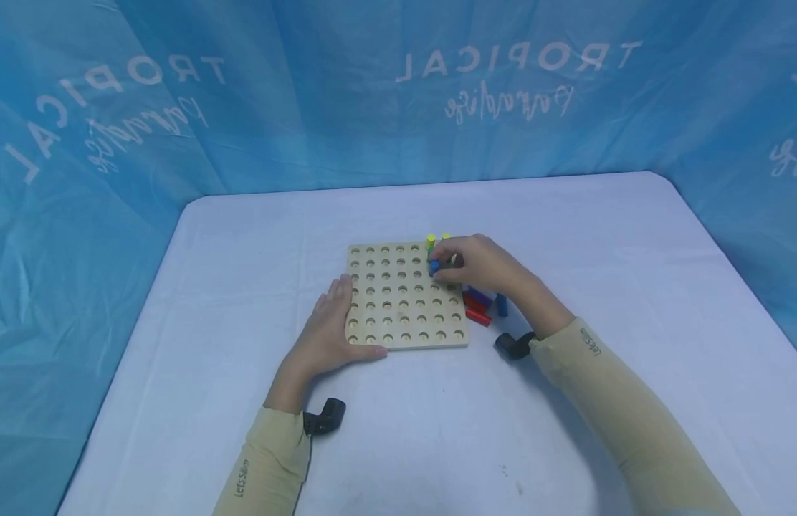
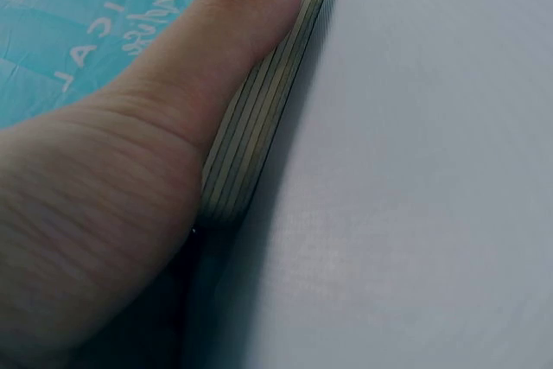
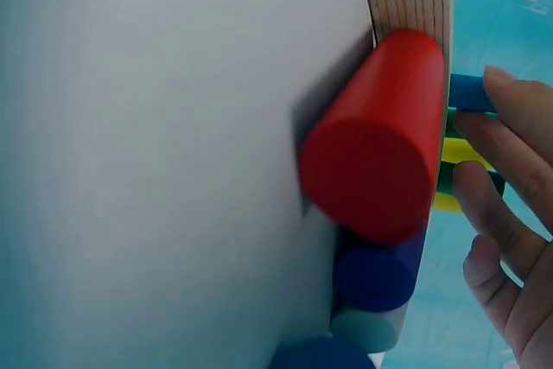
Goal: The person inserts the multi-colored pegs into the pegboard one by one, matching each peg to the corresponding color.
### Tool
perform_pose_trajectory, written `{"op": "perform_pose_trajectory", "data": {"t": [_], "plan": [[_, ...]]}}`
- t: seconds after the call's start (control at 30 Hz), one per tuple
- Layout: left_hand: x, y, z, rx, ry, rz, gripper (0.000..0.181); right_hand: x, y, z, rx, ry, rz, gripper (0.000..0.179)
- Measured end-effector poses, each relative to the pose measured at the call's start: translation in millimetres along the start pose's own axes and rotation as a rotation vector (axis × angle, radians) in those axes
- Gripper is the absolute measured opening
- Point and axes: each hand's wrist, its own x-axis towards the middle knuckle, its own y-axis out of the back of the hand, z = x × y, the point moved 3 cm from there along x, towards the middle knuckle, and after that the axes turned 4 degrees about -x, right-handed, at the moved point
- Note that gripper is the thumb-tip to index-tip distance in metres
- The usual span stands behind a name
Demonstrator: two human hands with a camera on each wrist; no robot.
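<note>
A square wooden pegboard [image 1: 394, 295] with rows of round holes lies on the table. My left hand [image 1: 327, 331] rests at its near left corner, fingers straight along the left side and thumb along the front edge; in the left wrist view the thumb [image 2: 233, 28] lies against the board's layered side. Over the far right part of the board, my right hand [image 1: 481, 264] pinches a blue peg [image 1: 433, 267] between thumb and fingertips. Yellow pegs [image 1: 431, 239] and green pegs [image 3: 445, 179] stand upright beside those fingers, partly hidden by the hand.
Loose red pegs [image 1: 478, 317], a dark blue peg [image 1: 479, 297] and another blue peg [image 1: 502, 305] lie against the board's right side, below the right forearm. A white cloth covers the table [image 1: 256, 244]. Blue printed curtains [image 1: 347, 107] hang behind and at the sides.
</note>
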Motion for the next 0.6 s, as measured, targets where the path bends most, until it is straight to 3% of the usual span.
{"op": "perform_pose_trajectory", "data": {"t": [0.4,0.6], "plan": [[-0.1,0.2,0.4,-0.003,0.0,0.003,0.145,-14.6,15.8,-1.5,-0.087,-0.036,0.03,0.032],[0.9,-0.3,-1.0,0.005,0.003,-0.004,0.145,-27.7,23.2,10.2,-0.155,-0.077,0.011,0.029]]}}
